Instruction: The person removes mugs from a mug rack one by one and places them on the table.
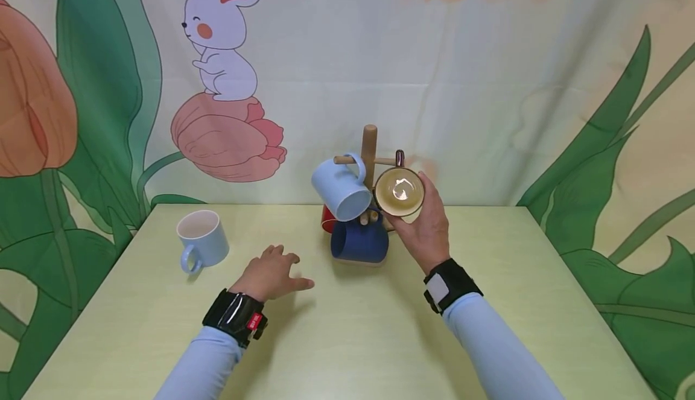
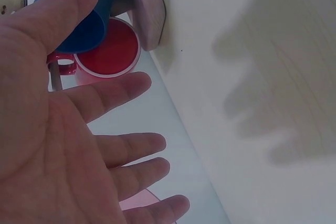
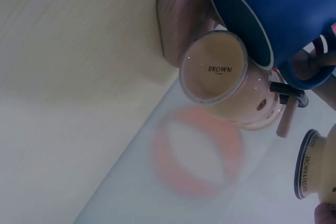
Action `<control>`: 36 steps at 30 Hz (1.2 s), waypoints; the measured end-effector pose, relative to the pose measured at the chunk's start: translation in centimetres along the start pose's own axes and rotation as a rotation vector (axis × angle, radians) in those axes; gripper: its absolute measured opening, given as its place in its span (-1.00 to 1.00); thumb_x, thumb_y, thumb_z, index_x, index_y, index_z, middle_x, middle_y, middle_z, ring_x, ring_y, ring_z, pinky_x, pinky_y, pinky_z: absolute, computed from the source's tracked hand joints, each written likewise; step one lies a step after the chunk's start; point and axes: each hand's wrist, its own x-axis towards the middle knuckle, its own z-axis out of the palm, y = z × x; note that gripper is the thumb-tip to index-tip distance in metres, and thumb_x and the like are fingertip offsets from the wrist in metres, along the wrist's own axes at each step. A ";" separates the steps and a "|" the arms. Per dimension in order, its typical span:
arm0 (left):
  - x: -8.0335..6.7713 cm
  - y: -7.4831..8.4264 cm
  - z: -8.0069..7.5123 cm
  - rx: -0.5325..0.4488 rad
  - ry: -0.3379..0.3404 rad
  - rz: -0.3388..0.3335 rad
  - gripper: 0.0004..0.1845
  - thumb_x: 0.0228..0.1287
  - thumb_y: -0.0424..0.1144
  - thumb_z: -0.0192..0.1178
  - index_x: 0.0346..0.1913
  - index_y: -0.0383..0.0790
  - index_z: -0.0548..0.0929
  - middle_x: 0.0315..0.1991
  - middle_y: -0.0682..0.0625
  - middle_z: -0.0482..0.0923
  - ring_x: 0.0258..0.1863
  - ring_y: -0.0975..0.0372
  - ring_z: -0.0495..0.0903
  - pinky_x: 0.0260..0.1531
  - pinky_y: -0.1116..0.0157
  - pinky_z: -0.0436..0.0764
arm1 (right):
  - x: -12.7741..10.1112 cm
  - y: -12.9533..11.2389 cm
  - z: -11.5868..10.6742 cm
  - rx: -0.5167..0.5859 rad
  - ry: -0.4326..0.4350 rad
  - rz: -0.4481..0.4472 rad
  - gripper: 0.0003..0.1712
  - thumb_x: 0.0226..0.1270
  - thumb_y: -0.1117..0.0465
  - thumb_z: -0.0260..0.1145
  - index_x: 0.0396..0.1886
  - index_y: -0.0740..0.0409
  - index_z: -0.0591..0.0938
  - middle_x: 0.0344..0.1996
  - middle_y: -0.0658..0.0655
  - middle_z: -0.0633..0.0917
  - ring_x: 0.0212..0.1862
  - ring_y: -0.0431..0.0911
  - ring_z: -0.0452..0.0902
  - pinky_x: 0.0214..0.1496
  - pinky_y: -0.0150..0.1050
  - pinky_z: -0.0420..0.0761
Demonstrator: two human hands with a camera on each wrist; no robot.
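Observation:
A wooden mug tree (image 1: 370, 146) stands at the back middle of the table. On its left peg hangs a light blue mug (image 1: 340, 192); a dark blue mug (image 1: 359, 242) hangs low in front and a red mug (image 1: 327, 219) shows behind. My right hand (image 1: 422, 213) grips a cream-brown mug (image 1: 399, 192) beside the tree's right peg, its mouth facing me. In the right wrist view that mug (image 3: 316, 169) is at the edge, and another cream mug (image 3: 218, 74) hangs on the tree. My left hand (image 1: 274, 270) rests flat on the table with its fingers (image 2: 113, 95) straight, holding nothing.
A second light blue mug (image 1: 202, 240) stands upright at the table's left, handle toward me. The pale green table (image 1: 353, 339) ends at a printed cloth backdrop close behind the tree. The tree's wooden base (image 3: 181, 24) sits on the tabletop.

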 end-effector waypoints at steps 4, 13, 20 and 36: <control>-0.1 0.0 0.0 -0.011 -0.003 -0.008 -0.29 0.17 0.24 0.32 0.18 -0.27 0.62 0.30 -0.40 0.37 0.32 -0.26 0.29 0.15 -0.29 0.36 | -0.3 -0.2 -0.5 0.029 0.033 0.064 0.11 -0.04 0.11 0.66 0.43 0.25 0.24 0.26 0.29 0.47 0.29 0.13 0.42 0.28 0.10 0.41; -0.4 0.0 0.3 -0.022 0.011 0.001 -0.32 0.22 0.20 0.30 0.18 -0.29 0.62 0.30 -0.41 0.36 0.33 -0.26 0.28 0.16 -0.27 0.36 | -1.3 -1.1 -2.0 0.138 0.065 0.208 0.06 -0.03 0.07 0.65 0.43 0.14 0.28 0.31 0.15 0.48 0.32 0.02 0.41 0.29 0.09 0.40; -0.4 0.2 0.4 -0.022 0.018 0.030 -0.35 0.24 0.18 0.29 0.16 -0.29 0.62 0.28 -0.42 0.38 0.30 -0.24 0.33 0.14 -0.25 0.40 | -2.4 -1.4 -3.2 0.199 0.034 0.308 0.01 -0.01 0.04 0.64 0.42 0.08 0.32 0.27 0.10 0.51 0.27 -0.01 0.44 0.24 0.09 0.42; -0.3 0.6 0.5 -0.054 0.013 0.068 -0.39 0.28 0.12 0.28 0.21 -0.28 0.59 0.32 -0.41 0.34 0.36 -0.24 0.27 0.23 -0.22 0.32 | -4.3 0.0 -4.8 0.274 -0.318 0.427 -0.01 0.03 -0.08 0.59 0.42 0.07 0.35 0.19 0.14 0.57 0.15 0.02 0.50 0.09 0.07 0.53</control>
